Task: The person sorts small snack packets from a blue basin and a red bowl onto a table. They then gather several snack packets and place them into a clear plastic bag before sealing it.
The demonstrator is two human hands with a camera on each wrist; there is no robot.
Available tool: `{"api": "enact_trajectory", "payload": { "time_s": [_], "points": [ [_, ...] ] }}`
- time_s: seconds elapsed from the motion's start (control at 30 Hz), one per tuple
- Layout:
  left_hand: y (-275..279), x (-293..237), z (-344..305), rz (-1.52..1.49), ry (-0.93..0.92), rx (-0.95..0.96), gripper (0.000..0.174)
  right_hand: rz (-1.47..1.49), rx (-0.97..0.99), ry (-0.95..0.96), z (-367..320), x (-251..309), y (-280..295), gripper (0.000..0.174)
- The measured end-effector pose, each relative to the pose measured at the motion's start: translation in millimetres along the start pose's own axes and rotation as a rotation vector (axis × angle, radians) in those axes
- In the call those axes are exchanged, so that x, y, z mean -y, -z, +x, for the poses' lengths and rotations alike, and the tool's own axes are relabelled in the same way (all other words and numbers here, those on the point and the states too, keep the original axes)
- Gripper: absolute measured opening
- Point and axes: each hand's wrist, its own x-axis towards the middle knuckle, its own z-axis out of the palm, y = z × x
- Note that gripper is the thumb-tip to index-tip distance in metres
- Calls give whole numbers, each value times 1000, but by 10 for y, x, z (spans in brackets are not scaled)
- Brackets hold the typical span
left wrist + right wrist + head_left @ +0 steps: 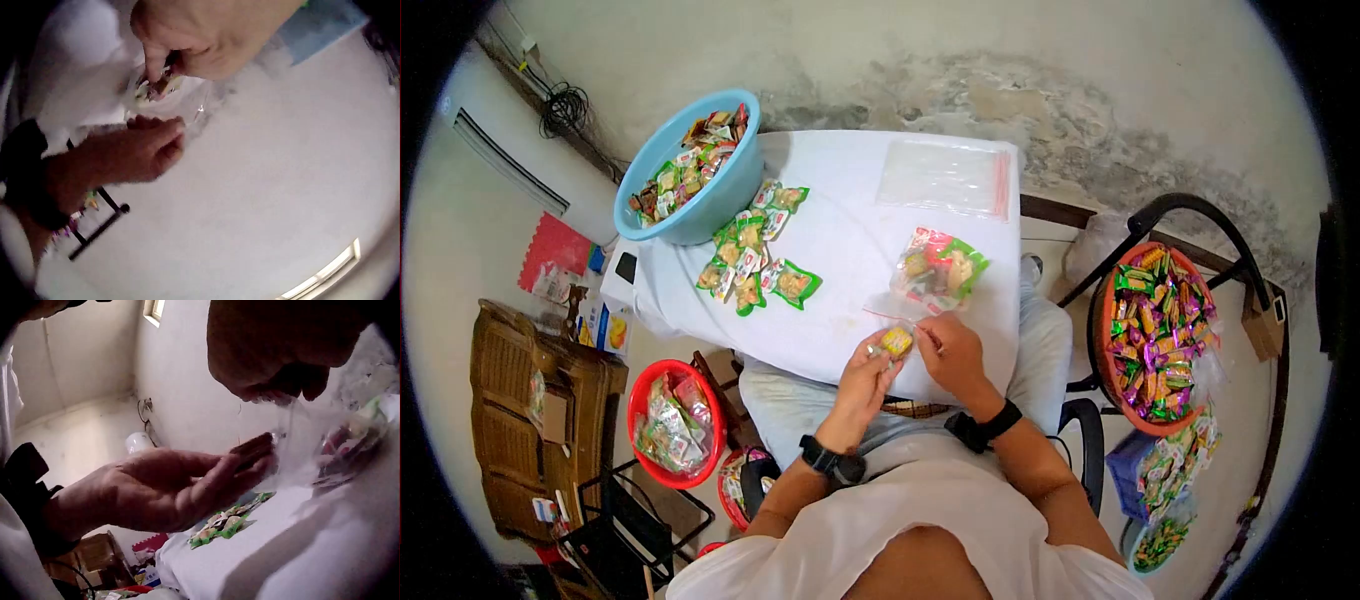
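Note:
Close to the table's front edge, the left hand (860,388) holds a small yellow packet (896,341) between thumb and fingers. The right hand (956,362) pinches the mouth of a clear bag (890,303), its fingers curled. Green and red packets (948,272) fill the bag's far end, which lies on the white cloth. In the right wrist view, the left hand (162,490) is palm up with a dark-looking packet (253,450) at its fingertips, beside the bag (297,447) hanging below the right hand (281,347). The left wrist view shows both hands near the bag.
Loose green packets (745,250) lie left on the table (840,200), beside a full blue basin (745,170). Flat clear bags (945,180) lie at the back right. A red basin (722,430) stands on the left, an orange basket of packets (1160,335) on the right.

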Motion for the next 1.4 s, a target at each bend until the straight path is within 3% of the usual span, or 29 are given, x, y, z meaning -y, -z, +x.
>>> {"api": "enact_trajectory", "payload": {
  "time_s": [0.07,0.17,0.2,0.33,0.4,0.43,0.47,0.5,0.63,0.7,0.73,0.8,0.83,0.9,0.93,1.0,1.03,1.1,1.13,1.23,1.4],
  "points": [
    [6,116,276,170,-111,0,36,-59,-8,82,8,13,36,6],
    [-139,112,515,433,-89,48,36,-124,8,190,1,7,41,6],
    [-366,50,471,291,-168,135,36,-137,0,210,-7,-14,35,7],
    [-486,115,851,294,-276,197,34,-111,-48,230,-5,-10,49,8],
    [-683,27,863,582,-226,22,31,-113,-42,225,-27,-50,48,8],
    [-623,101,974,584,-224,25,31,-113,-31,221,-38,-62,46,8],
    [-491,218,1152,766,-351,58,35,-113,-31,218,-44,-62,46,8],
    [-516,216,1153,948,-479,91,39,-89,-45,215,-48,-60,41,9],
    [-586,232,1061,1159,-657,33,33,-46,-23,178,-66,-65,37,11],
    [-600,255,1074,1043,-561,36,35,-55,-31,184,-85,-80,45,12],
    [-594,273,1053,1037,-572,6,35,-58,-43,200,-58,-88,29,13],
    [-476,272,920,749,-634,157,36,-56,-10,201,-41,-111,41,13],
    [-383,210,829,746,-653,118,36,-90,-10,175,-32,-115,59,12],
    [-242,131,630,1288,-728,144,36,-44,-1,135,-25,-72,104,11],
    [-168,77,482,1286,-730,127,36,-20,-12,75,-21,-68,125,10],
    [15,-98,160,1421,-884,339,45,-22,-2,77,-12,-90,133,8],
    [85,-192,73,1421,-882,329,45,-32,-3,74,-13,-102,135,7],
    [187,-360,-22,1561,-1287,136,48,-52,13,77,-23,-130,133,6],
    [272,-406,62,1621,-1338,112,56,-76,24,79,-29,-136,126,6],
    [318,-529,308,1804,-1391,165,53,-185,66,97,-24,-108,146,7],
    [333,-501,651,1788,-1319,305,37,-196,126,106,20,-73,244,14]
  ]
}}
